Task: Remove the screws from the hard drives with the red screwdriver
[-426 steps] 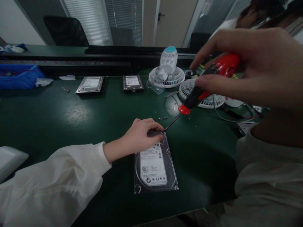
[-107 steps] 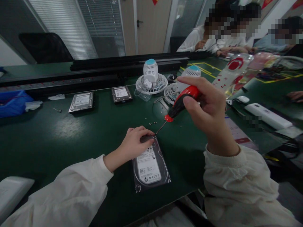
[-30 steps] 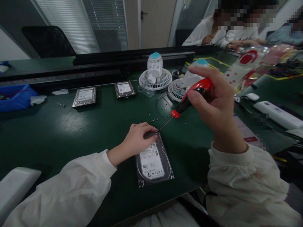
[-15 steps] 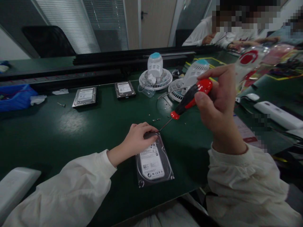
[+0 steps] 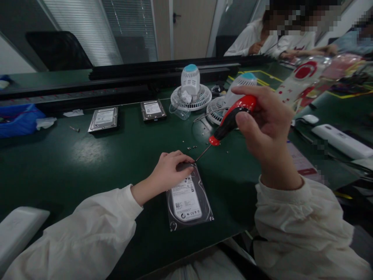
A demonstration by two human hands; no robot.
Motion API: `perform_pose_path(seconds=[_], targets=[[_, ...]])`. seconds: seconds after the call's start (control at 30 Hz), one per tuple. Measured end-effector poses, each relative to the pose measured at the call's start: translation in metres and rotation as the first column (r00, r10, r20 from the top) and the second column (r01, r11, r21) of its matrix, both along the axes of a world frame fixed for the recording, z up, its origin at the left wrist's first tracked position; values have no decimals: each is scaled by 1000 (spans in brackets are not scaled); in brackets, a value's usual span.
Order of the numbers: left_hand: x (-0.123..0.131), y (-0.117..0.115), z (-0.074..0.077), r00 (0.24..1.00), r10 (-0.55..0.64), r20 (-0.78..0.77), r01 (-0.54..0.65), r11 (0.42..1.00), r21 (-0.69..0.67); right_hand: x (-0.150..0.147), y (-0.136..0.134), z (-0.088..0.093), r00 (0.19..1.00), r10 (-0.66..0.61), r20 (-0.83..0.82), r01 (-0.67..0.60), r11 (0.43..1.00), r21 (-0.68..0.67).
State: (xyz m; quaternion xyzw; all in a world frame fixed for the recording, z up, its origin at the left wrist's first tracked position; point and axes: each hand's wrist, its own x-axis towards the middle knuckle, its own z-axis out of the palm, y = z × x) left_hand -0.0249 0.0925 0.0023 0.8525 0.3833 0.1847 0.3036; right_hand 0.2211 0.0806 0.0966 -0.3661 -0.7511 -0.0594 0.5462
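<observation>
A hard drive (image 5: 188, 200) with a white label lies flat on the green table in front of me. My left hand (image 5: 171, 171) grips its far end, thumb on the top face and fingers over the far edge. In my right hand (image 5: 262, 120) is a red and black screwdriver (image 5: 229, 122), held tilted by its handle. The thin shaft slants down to the drive's far right corner, close beside my left fingertips. Whether the tip sits in a screw is too small to tell. Several small screws (image 5: 192, 147) are scattered just beyond the drive.
Two more hard drives (image 5: 103, 118) (image 5: 153, 110) lie farther back. Two white fans (image 5: 190, 95) stand face down near a black rail. A blue bag (image 5: 20, 120) is at the left, a white power strip (image 5: 342, 140) at the right. Other people sit across the table at the far right.
The fingers of my right hand have shifted around the screwdriver handle, and the hand has turned a little. My left hand and the hard drive stay in place.
</observation>
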Motion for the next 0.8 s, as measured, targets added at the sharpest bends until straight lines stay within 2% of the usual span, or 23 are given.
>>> perform_pose_path(seconds=[0.13,0.27,0.47,0.63,0.8], targets=[[-1,0,-1,1000,-2,-3,2,1000,1,-1,1,-1,997,-34,-69,33,999,-5],[0,0,0,1000,-1,15,1,1000,4,1,0,-1,999,35,-26,-35,999,-17],[2,0,0,1000,7,17,-7,1000,20,1,2,0,999,-31,-40,32,999,22],[2,-1,0,1000,3,20,-3,1000,-3,4,2,0,1000,21,17,-21,1000,-14],[1,-1,-2,1000,6,14,-6,1000,-17,4,2,-1,997,-81,-8,81,997,6]])
